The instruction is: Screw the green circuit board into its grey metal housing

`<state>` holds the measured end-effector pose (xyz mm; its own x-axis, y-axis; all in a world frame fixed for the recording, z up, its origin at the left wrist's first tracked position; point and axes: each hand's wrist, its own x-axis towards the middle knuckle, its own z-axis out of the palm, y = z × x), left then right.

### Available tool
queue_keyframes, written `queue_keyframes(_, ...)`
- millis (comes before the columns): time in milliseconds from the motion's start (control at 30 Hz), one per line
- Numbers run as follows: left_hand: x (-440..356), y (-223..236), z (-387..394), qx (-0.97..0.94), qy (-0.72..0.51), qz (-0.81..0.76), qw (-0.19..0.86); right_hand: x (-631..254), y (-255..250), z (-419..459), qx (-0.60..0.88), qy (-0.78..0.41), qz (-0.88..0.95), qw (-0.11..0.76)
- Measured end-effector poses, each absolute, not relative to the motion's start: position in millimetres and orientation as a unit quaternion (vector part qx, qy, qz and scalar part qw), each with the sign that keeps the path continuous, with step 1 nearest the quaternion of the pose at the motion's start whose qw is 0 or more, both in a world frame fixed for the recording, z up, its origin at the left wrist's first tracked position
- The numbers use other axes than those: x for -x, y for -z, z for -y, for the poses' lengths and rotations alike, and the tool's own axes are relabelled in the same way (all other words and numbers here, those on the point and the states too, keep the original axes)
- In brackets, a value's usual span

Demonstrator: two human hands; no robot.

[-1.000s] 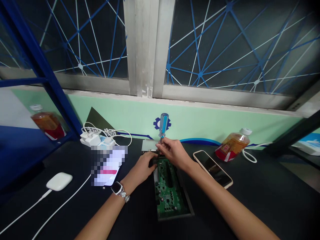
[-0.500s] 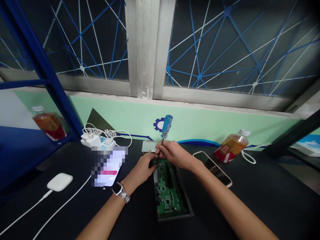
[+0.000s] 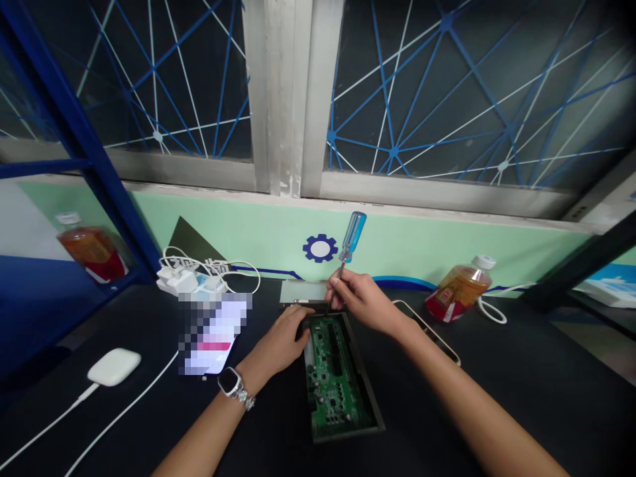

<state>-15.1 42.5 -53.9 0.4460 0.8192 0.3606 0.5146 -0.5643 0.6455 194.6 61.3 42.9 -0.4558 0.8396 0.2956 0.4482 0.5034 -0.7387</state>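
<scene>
My right hand (image 3: 366, 299) pinches the shaft of a screwdriver (image 3: 353, 233) with a clear blue handle. The handle points up and leans to the right; the tip reaches down to the far end of a green circuit board (image 3: 328, 391). Whether it meets a screw is too small to tell. The board lies in a shallow dark frame (image 3: 350, 437) on the table. At the frame's far left corner, my left hand (image 3: 284, 339) grips the edge, its fingers over the far side and thumb along the left side. A watch and bracelet are on the left wrist.
Left of the frame lies a lit phone (image 3: 213, 344), with a power strip (image 3: 191, 281) and cables behind it. A white charging case (image 3: 114, 366) is further left. Another phone (image 3: 447, 344) lies partly under the right forearm, near a drink bottle (image 3: 460, 291). A pale panel (image 3: 303, 290) lies behind.
My right hand and the screwdriver have shifted right along the frame's far end, and the screwdriver stands higher. My left hand stays at the far left corner, now apart from the right.
</scene>
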Motion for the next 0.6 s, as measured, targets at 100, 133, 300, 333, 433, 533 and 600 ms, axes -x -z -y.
queue_keyframes(100, 13, 50, -37, -0.821, -0.326, -0.414, 0.219, -203, -40, -61, 0.411, -0.281, 0.804, 0.324)
queue_keyframes(133, 12, 49, -36, -0.822, -0.322, -0.416, 0.217, -206, -39, -62, 0.414, -0.278, 0.806, 0.320)
queue_keyframes(300, 9, 46, -32, -0.827, -0.307, -0.424, 0.206, -212, -36, -64, 0.420, -0.272, 0.811, 0.303)
queue_keyframes(333, 9, 46, -32, -0.827, -0.306, -0.426, 0.204, -212, -35, -65, 0.421, -0.272, 0.812, 0.300)
queue_keyframes(433, 8, 48, -32, -0.828, -0.304, -0.428, 0.199, -213, -33, -66, 0.420, -0.270, 0.814, 0.296)
queue_keyframes(533, 8, 49, -32, -0.828, -0.305, -0.430, 0.191, -213, -33, -65, 0.419, -0.268, 0.816, 0.294)
queue_keyframes(600, 8, 48, -32, -0.829, -0.303, -0.430, 0.188, -214, -33, -65, 0.419, -0.273, 0.817, 0.287)
